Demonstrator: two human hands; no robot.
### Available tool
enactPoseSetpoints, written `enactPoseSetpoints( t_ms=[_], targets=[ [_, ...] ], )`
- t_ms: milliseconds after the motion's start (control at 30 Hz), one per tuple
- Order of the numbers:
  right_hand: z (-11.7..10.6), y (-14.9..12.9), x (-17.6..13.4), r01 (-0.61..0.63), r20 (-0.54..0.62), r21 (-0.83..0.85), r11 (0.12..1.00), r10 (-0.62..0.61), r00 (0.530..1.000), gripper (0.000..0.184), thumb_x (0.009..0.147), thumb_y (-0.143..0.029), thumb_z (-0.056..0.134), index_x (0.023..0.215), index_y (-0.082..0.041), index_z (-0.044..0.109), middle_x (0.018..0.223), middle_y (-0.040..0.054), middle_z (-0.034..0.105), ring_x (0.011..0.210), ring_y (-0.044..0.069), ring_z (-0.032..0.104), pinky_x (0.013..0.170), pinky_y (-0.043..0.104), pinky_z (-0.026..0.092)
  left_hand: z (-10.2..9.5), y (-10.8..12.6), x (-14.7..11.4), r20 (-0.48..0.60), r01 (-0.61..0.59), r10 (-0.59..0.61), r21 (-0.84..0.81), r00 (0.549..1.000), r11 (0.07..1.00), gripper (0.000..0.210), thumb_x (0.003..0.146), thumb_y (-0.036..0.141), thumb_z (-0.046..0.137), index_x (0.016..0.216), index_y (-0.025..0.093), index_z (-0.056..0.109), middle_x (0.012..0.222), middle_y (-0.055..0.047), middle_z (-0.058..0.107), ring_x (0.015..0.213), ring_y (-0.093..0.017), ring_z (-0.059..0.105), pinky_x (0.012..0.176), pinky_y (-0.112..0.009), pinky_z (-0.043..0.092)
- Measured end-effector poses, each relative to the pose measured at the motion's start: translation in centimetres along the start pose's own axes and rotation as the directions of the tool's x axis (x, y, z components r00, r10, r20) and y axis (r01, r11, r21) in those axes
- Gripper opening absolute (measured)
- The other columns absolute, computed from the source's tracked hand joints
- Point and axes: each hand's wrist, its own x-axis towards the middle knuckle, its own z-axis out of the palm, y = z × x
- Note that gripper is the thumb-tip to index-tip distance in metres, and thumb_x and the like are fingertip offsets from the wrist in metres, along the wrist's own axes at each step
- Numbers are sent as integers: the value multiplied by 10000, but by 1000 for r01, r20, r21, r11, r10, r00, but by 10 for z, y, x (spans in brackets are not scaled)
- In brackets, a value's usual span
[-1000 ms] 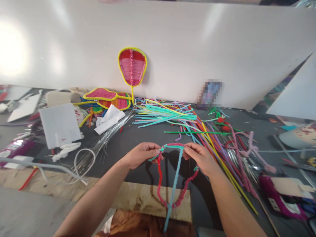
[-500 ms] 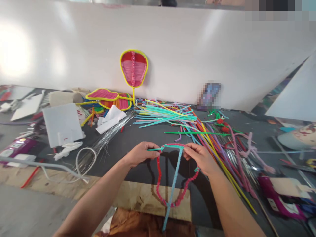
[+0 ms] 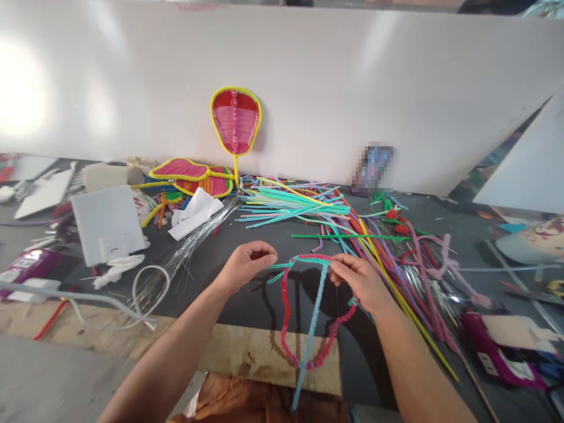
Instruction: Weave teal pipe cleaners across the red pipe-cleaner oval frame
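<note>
A frame of red and pink fuzzy pipe cleaner (image 3: 285, 308) forms a rounded loop, with a turquoise pipe cleaner stem (image 3: 312, 332) running down through it and out past its lower edge. My right hand (image 3: 359, 279) pinches the loop's upper right corner, where the stem meets the top bar. Just off the upper left corner is my left hand (image 3: 249, 264), thumb and forefinger loosely curved with their tips close together. Two short turquoise ends (image 3: 277, 275) stick out beside its fingertips, and I see neither clearly gripped.
A pile of turquoise pipe cleaners (image 3: 295, 202) lies behind my hands. A finished pink fan shape with yellow edging (image 3: 235, 120) leans on the white board (image 3: 308, 88). Silver wires (image 3: 189, 247) lie left; purple glue guns (image 3: 497, 352) flank the work area. A phone (image 3: 373, 169) stands behind.
My left hand has let go of the loop's upper left corner and moved slightly up and left. Two turquoise ends now show there. My right hand keeps its pinch.
</note>
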Motion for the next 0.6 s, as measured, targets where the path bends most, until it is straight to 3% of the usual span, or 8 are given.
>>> enactPoseSetpoints(
  t_ms=[67, 133, 233, 467, 600],
  targets=[
    [1, -1, 0, -1, 1, -3, 1000, 1, 1000, 267, 796, -431, 591, 770, -166, 607, 615, 2, 582, 567, 120, 528, 551, 250, 421, 3, 1, -2, -11, -113, 118, 213, 993, 971, 204, 762, 377, 614, 820, 196, 687, 754, -7, 620, 715, -133, 534, 664, -227, 395],
    [1, -1, 0, -1, 5, -5, 1000, 1, 1000, 266, 797, -429, 590, 767, -164, 606, 616, 2, 582, 570, 121, 530, 554, 251, 421, 7, 1, -3, 44, -213, 211, 355, 977, 911, 180, 789, 345, 588, 850, 224, 706, 737, -12, 620, 738, -144, 541, 686, -234, 391],
    [3, -1, -1, -4, 20, 7, 1000, 3, 1000, 248, 804, -413, 588, 772, -168, 606, 623, -5, 585, 578, 115, 533, 560, 243, 417, 10, -1, -3, 116, -282, 257, 397, 959, 873, 183, 821, 294, 542, 859, 229, 708, 717, -13, 614, 736, -140, 543, 703, -233, 388],
    [6, -3, -1, -1, 37, -8, 1000, 1, 999, 250, 805, -413, 584, 748, -170, 602, 626, -8, 588, 575, 114, 532, 567, 245, 416, 14, -2, -2, 154, -43, 16, 170, 988, 984, 199, 779, 289, 543, 834, 160, 684, 778, -15, 613, 673, -121, 539, 612, -208, 391],
    [6, -5, -2, -3, 21, -12, 1000, 3, 1000, 263, 799, -429, 585, 750, -170, 599, 629, -2, 589, 579, 119, 536, 566, 247, 427, 16, -1, -3, 109, -36, 14, 204, 994, 978, 228, 796, 290, 515, 874, 170, 693, 822, -24, 655, 728, -138, 573, 639, -210, 403]
  ],
)
